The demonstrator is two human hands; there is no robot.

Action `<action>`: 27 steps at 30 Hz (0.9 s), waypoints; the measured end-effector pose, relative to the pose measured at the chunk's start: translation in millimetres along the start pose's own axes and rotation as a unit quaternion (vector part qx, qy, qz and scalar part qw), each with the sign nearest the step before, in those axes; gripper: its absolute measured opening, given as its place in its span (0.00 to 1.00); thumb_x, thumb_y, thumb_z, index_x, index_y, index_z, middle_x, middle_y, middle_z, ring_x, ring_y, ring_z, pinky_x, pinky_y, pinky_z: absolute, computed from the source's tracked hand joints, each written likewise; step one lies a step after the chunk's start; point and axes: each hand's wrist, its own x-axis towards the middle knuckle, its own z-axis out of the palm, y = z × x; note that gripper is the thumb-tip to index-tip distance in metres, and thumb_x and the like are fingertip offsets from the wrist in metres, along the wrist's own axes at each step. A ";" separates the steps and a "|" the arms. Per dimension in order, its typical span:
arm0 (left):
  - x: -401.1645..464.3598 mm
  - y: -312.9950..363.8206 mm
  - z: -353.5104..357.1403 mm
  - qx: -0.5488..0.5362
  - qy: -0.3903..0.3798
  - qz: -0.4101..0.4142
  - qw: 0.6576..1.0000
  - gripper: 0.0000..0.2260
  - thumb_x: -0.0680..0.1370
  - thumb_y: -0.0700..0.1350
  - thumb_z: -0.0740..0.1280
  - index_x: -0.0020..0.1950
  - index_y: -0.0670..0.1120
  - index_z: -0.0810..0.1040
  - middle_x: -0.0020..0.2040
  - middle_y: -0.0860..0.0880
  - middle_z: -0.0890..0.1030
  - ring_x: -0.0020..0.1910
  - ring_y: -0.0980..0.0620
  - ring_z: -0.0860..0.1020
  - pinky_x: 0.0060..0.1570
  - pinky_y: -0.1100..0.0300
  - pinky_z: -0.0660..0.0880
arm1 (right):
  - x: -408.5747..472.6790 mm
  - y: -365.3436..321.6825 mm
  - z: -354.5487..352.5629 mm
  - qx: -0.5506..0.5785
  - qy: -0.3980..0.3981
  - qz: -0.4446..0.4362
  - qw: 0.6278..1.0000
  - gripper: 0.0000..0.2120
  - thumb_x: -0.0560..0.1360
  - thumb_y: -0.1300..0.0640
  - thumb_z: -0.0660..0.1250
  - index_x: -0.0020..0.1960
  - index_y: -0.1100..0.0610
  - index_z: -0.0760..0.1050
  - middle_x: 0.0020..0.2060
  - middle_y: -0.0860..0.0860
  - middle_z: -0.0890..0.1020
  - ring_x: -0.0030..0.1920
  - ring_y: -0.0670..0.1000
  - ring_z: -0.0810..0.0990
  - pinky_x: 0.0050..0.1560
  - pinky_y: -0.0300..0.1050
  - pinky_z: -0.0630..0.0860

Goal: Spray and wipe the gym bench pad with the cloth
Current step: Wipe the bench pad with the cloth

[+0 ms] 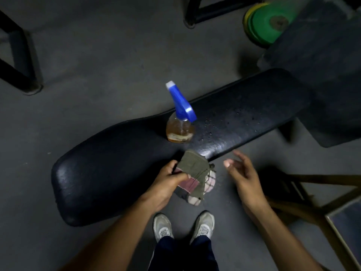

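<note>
The long black bench pad (109, 163) runs from lower left to upper right, with spray droplets on its right half. A clear spray bottle (180, 122) with amber liquid and a blue trigger head stands upright on the pad's middle. My left hand (169, 181) grips a folded olive and plaid cloth (195, 179) at the pad's near edge. To the right of the cloth, my right hand (241, 173) hovers over the floor, empty with fingers spread.
Green and yellow weight plates (263, 22) lie at the top right beside a dark padded block (320, 55). Black frame legs (19, 55) stand at the left. A wooden frame (312, 202) sits at the lower right. My shoes (183, 225) stand on the grey floor.
</note>
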 end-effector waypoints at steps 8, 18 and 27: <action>14.6 3.1 95.6 0.013 -0.105 -0.028 0.994 0.16 0.75 0.29 0.68 0.60 0.42 0.78 0.51 0.45 0.86 0.51 0.49 0.83 0.54 0.56 0.79 | -19.5 18.8 -40.4 0.171 -0.007 0.103 0.980 0.14 0.80 0.58 0.70 0.64 0.60 0.82 0.58 0.61 0.87 0.59 0.65 0.86 0.63 0.62 0.81; 57.0 19.2 197.1 0.220 -0.082 0.008 0.972 0.11 0.78 0.42 0.72 0.59 0.47 0.78 0.56 0.46 0.84 0.54 0.53 0.83 0.51 0.58 0.78 | 21.0 -15.7 -146.9 0.196 0.093 0.019 0.976 0.12 0.76 0.68 0.73 0.59 0.66 0.78 0.56 0.69 0.85 0.54 0.65 0.85 0.64 0.73 0.78; 143.3 82.4 263.6 0.306 -0.031 0.087 0.948 0.11 0.79 0.44 0.71 0.59 0.50 0.73 0.56 0.47 0.82 0.52 0.53 0.80 0.54 0.59 0.75 | 98.3 -82.5 -212.8 0.109 0.155 -0.048 0.981 0.10 0.78 0.69 0.71 0.59 0.65 0.77 0.46 0.56 0.88 0.44 0.49 0.86 0.46 0.46 0.83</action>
